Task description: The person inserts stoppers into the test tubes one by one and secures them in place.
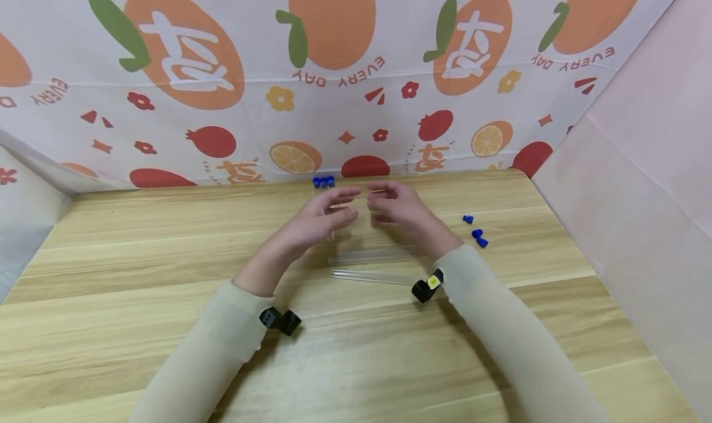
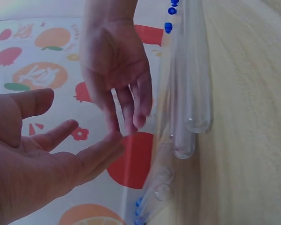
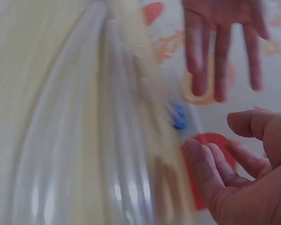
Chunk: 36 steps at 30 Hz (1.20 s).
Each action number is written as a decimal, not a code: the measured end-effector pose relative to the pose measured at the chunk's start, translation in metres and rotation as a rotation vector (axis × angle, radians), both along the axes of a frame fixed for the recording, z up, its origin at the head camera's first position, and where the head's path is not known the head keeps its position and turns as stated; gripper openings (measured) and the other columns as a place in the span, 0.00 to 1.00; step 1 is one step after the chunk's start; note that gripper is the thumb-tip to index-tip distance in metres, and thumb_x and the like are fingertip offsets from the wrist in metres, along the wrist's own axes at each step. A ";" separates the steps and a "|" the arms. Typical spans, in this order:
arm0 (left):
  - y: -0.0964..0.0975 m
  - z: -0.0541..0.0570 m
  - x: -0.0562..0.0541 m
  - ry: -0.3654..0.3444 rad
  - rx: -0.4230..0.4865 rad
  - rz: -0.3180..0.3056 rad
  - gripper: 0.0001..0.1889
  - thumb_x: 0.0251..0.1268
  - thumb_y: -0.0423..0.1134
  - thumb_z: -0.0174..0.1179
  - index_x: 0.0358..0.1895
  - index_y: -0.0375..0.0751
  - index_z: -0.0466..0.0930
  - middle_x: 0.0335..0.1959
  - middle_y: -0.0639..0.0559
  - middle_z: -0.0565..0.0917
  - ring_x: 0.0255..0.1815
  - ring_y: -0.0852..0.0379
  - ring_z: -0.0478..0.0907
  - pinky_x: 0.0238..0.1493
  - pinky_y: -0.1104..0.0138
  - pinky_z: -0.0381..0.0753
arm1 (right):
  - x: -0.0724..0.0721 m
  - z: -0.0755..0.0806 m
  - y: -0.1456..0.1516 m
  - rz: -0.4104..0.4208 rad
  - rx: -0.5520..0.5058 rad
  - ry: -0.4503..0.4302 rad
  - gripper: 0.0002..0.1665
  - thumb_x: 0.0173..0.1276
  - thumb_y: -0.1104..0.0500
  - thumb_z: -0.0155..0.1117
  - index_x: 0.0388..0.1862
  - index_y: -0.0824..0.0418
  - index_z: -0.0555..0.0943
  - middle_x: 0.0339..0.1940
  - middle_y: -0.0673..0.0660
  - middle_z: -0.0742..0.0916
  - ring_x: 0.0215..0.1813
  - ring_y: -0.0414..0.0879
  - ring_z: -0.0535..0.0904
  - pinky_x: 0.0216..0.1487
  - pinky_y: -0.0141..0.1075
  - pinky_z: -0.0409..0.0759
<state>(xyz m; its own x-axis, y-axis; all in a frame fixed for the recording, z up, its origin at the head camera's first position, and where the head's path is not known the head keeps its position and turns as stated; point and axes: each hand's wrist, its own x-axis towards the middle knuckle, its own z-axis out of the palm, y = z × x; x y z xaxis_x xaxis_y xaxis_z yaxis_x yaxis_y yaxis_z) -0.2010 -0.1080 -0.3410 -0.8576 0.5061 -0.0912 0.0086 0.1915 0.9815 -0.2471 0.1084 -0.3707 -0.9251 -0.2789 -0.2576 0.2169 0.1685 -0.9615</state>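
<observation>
Both hands hover over the wooden table with nothing in their grasp, fingertips facing each other. My left hand [image 1: 319, 220] has loosely bent fingers and a raised thumb; its palm [image 2: 41, 159] shows in the left wrist view. Opposite it, my right hand [image 1: 399, 208] has its fingers and thumb apart, as the right wrist view of that hand [image 3: 253, 164] also shows. Nearer me, below the hands, lie clear test tubes: one tube [image 1: 367, 276] in front, others [image 1: 369, 257] just behind. Blue caps [image 1: 324, 182] sit beyond the left hand, on clear tubes [image 2: 163, 191] partly hidden by it.
Several small blue caps [image 1: 477, 232] lie loose to the right of the right forearm. A fruit-printed cloth [image 1: 250, 114] hangs along the table's back edge, and a pale cloth wall [image 1: 639, 163] stands at the right. Each wrist wears a small black camera [image 1: 286, 323].
</observation>
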 end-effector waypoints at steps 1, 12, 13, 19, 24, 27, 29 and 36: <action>0.000 0.001 0.001 0.007 -0.002 0.001 0.27 0.77 0.41 0.54 0.75 0.43 0.62 0.74 0.41 0.63 0.71 0.41 0.68 0.68 0.48 0.72 | 0.002 0.002 0.006 -0.009 -0.025 0.010 0.25 0.74 0.60 0.61 0.69 0.57 0.73 0.64 0.64 0.78 0.63 0.58 0.77 0.58 0.48 0.83; 0.014 0.000 0.009 0.290 -0.163 -0.087 0.19 0.76 0.36 0.55 0.66 0.36 0.74 0.55 0.42 0.83 0.55 0.44 0.81 0.56 0.53 0.82 | 0.021 0.020 0.088 -0.232 -0.005 0.244 0.21 0.73 0.59 0.63 0.63 0.60 0.77 0.58 0.60 0.81 0.58 0.50 0.79 0.49 0.37 0.86; 0.015 0.000 0.011 0.331 -0.212 -0.104 0.18 0.76 0.36 0.55 0.65 0.37 0.75 0.54 0.42 0.84 0.54 0.46 0.81 0.56 0.55 0.82 | 0.021 0.020 0.095 -0.251 0.045 0.271 0.20 0.73 0.58 0.63 0.62 0.60 0.78 0.57 0.61 0.82 0.56 0.48 0.79 0.47 0.35 0.86; 0.020 -0.003 0.017 0.583 -0.513 -0.201 0.13 0.74 0.36 0.58 0.55 0.38 0.83 0.49 0.46 0.87 0.46 0.53 0.84 0.50 0.58 0.84 | 0.021 0.017 0.126 -0.309 0.472 0.423 0.16 0.74 0.54 0.61 0.56 0.59 0.81 0.50 0.58 0.84 0.47 0.49 0.80 0.43 0.36 0.84; 0.019 -0.008 0.018 0.707 -0.668 -0.233 0.08 0.70 0.33 0.61 0.47 0.39 0.86 0.44 0.48 0.88 0.45 0.53 0.85 0.50 0.57 0.84 | 0.021 0.013 0.138 -0.256 0.739 0.401 0.16 0.73 0.54 0.62 0.55 0.61 0.82 0.50 0.60 0.84 0.51 0.55 0.78 0.50 0.46 0.80; 0.018 -0.011 0.018 0.725 -0.718 -0.222 0.07 0.69 0.33 0.62 0.46 0.41 0.87 0.43 0.49 0.89 0.46 0.53 0.85 0.51 0.56 0.84 | 0.022 0.011 0.141 -0.202 0.826 0.344 0.19 0.73 0.53 0.62 0.57 0.61 0.81 0.54 0.63 0.83 0.54 0.58 0.76 0.56 0.52 0.78; 0.018 -0.013 0.018 0.736 -0.744 -0.219 0.07 0.69 0.33 0.62 0.45 0.42 0.87 0.42 0.50 0.89 0.45 0.53 0.85 0.50 0.56 0.84 | 0.022 0.011 0.142 -0.177 0.870 0.305 0.20 0.72 0.52 0.62 0.58 0.60 0.81 0.57 0.64 0.81 0.55 0.59 0.75 0.57 0.55 0.76; 0.021 -0.015 0.018 0.745 -0.808 -0.252 0.07 0.70 0.33 0.61 0.45 0.43 0.87 0.40 0.51 0.88 0.43 0.53 0.85 0.47 0.57 0.85 | 0.027 0.010 0.146 -0.124 0.971 0.167 0.23 0.69 0.47 0.64 0.57 0.58 0.81 0.54 0.62 0.82 0.51 0.59 0.75 0.51 0.52 0.77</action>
<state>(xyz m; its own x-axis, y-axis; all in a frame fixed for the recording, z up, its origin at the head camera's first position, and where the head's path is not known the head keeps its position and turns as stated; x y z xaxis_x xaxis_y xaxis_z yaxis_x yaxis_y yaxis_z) -0.1829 -0.0873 -0.3562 -0.7170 0.6968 0.0215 0.6685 0.6785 0.3044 -0.2202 0.2545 -0.3603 -0.9786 0.0854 -0.1870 0.1609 0.8844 -0.4381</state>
